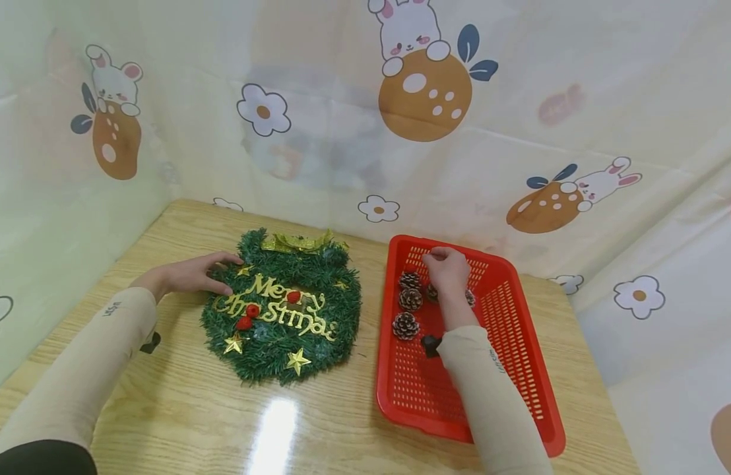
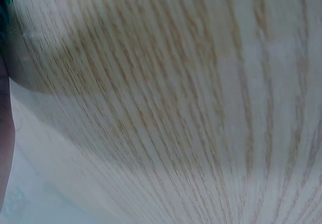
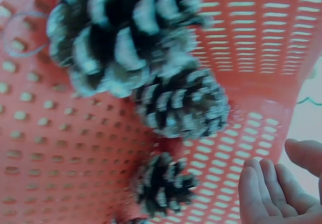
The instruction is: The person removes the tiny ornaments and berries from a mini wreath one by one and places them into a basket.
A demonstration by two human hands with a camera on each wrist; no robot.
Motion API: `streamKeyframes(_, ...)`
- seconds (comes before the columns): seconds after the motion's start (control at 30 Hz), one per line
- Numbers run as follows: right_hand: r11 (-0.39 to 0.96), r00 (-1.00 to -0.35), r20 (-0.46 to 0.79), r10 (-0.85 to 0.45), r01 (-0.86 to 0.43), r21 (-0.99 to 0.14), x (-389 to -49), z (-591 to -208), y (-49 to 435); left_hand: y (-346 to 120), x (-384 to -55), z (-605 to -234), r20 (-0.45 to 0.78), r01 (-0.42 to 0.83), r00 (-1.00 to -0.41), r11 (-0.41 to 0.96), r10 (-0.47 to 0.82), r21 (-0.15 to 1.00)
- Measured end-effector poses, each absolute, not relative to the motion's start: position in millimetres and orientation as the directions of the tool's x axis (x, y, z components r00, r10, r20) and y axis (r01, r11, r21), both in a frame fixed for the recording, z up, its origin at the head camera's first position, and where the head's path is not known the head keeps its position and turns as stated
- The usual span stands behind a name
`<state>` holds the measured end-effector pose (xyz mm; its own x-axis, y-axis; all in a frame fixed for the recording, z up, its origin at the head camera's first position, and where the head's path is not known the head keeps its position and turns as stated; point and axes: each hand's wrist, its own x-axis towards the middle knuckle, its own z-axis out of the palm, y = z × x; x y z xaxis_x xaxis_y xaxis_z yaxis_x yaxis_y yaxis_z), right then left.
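Touching the left edge of the round green tinsel wreath [image 1: 279, 335] with gold lettering [image 1: 282, 309], my left hand [image 1: 200, 272] has its fingers spread. Empty, thumb apart from fingers, my right hand [image 1: 448, 272] hangs over the red rectangular plastic basket [image 1: 425, 386], near its brown, white-tipped pinecones [image 1: 410, 300].

Green wreath [image 1: 294, 269] lies flat; white-tipped pinecones [image 1: 406, 326] sit in red basket [image 1: 413, 389]

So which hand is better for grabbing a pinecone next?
Probably the right hand: it's over the red basket near the pinecones, while the left hand is at the wreath, outside the basket.
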<state>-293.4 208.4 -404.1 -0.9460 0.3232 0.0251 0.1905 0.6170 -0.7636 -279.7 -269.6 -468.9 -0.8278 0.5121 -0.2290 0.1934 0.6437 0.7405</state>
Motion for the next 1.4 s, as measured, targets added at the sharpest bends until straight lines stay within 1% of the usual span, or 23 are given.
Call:
streamKeyframes(0.23,0.581,-0.950,0.098,0.296,0.098,-0.808,-287.3,-380.2,197.4,-268.4,-278.7,-465.0,-0.224,0.198,-0.831,0.647,0.509,0.737)
streamKeyframes(0.5,0.452,-0.969,0.122,0.214,-0.013,-0.892,-277.0,-347.2,171.6,-269.7,-279.2,-467.5,-0.242,0.176,-0.829,0.647,0.504,0.742)
streamKeyframes(0.63,0.402,-0.972,0.136,0.191,-0.049,-0.914,-269.2,-332.6,153.8,-270.5,-279.4,-468.8,-0.234,0.180,-0.829,0.639,0.508,0.748)
streamKeyframes(0.77,0.346,-0.974,0.173,0.144,-0.114,-0.931,-259.2,-321.7,135.0,-270.7,-279.9,-469.3,-0.224,0.189,-0.830,0.635,0.511,0.749)
streamKeyframes(0.9,0.292,-0.972,0.213,0.100,-0.176,-0.940,-249.9,-317.8,117.3,-270.1,-280.0,-468.5,-0.219,0.196,-0.830,0.636,0.514,0.747)
streamKeyframes(1.0,0.258,-0.971,0.222,0.088,-0.193,-0.947,-244.0,-318.1,105.0,-269.4,-280.1,-467.8,-0.221,0.198,-0.828,0.637,0.515,0.745)
streamKeyframes(1.27,0.146,-0.981,0.185,0.067,-0.173,-0.974,-231.8,-326.5,71.6,-268.9,-279.3,-467.9,-0.232,0.181,-0.830,0.637,0.508,0.749)
streamKeyframes(1.4,0.107,-0.985,0.161,0.056,-0.154,-0.982,-227.0,-335.2,52.5,-269.2,-279.2,-468.2,-0.228,0.191,-0.828,0.640,0.513,0.744)
